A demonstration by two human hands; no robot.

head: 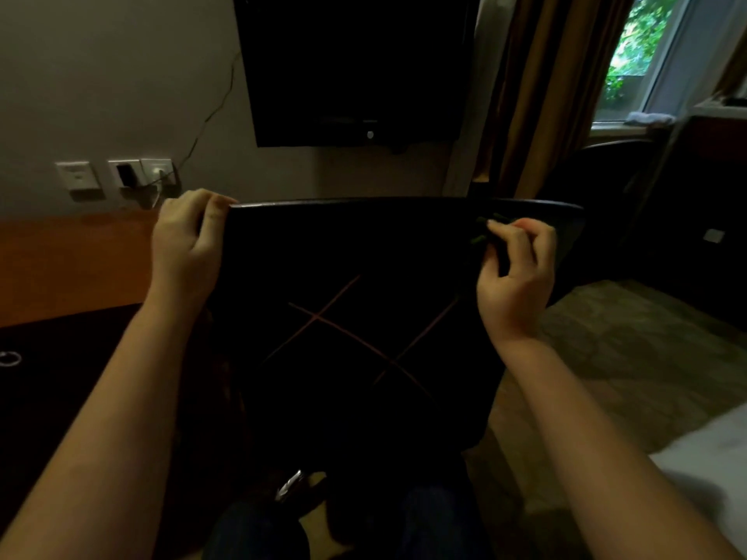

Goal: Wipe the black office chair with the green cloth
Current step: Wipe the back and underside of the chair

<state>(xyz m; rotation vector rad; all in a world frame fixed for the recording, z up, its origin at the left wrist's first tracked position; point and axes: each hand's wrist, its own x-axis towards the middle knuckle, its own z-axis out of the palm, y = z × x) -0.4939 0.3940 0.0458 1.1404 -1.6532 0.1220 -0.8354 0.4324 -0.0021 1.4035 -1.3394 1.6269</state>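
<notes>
Steadying the black office chair (364, 276) at the left corner of its backrest, the left hand (184, 240) curls its fingers over the top edge, with the wooden desk (72, 260) and wall sockets (121, 173) beyond it. Near the right end of that edge, the right hand (515, 276) pinches a bunched green cloth (481, 237) between thumb and bent fingertips, against the upholstery; little of the cloth shows. I judge that the upper backrest is being wiped, with much of the chair left to do. The next move calls for drawing the cloth along the edge under firm pressure while the left hand braces. No container is in view.
</notes>
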